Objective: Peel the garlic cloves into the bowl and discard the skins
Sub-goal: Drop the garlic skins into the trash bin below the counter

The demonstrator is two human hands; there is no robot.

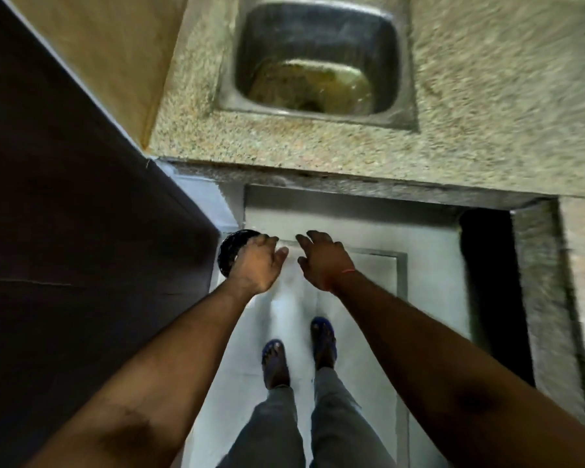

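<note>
Black round bin [232, 251] under left hand [255, 263], right hand [323, 260] beside

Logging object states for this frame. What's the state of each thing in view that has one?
Steel sink: no tap running in view, brownish residue on its bottom.
Round black bin: on the floor, partly hidden by the left hand; contents not visible.
Left hand: over the bin's edge, fingers loosely bent, nothing seen held.
Right hand: beside it, fingers spread, holding nothing.
Under-counter opening: open, dark inside.
</note>
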